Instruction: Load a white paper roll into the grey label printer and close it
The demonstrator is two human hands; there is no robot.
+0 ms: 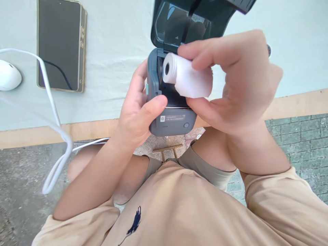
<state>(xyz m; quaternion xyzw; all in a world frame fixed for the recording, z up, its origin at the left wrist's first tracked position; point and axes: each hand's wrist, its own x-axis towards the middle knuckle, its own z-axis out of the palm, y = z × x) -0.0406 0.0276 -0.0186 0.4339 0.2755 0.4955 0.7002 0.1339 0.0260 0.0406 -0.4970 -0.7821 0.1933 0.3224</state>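
Note:
My left hand (138,109) is wrapped round the left side of a small dark grey label printer (170,127), its thumb on the front edge. The printer's lid (176,24) stands raised at the back, with a see-through window in it. In my right hand (233,75) is a small white paper roll (191,77), pinched between thumb and fingers over the printer's bay. The roll's dark core faces left, and its loose end has a ragged edge. Whether the roll touches the bay floor is hidden. A power button shows on the printer's front.
A phone (60,44) in a clear case lies at the left of the cloth-covered table (115,34), near a white mouse (9,76). A white cable (51,95) loops past the wooden table edge (89,132). Below it are my knees and paved ground.

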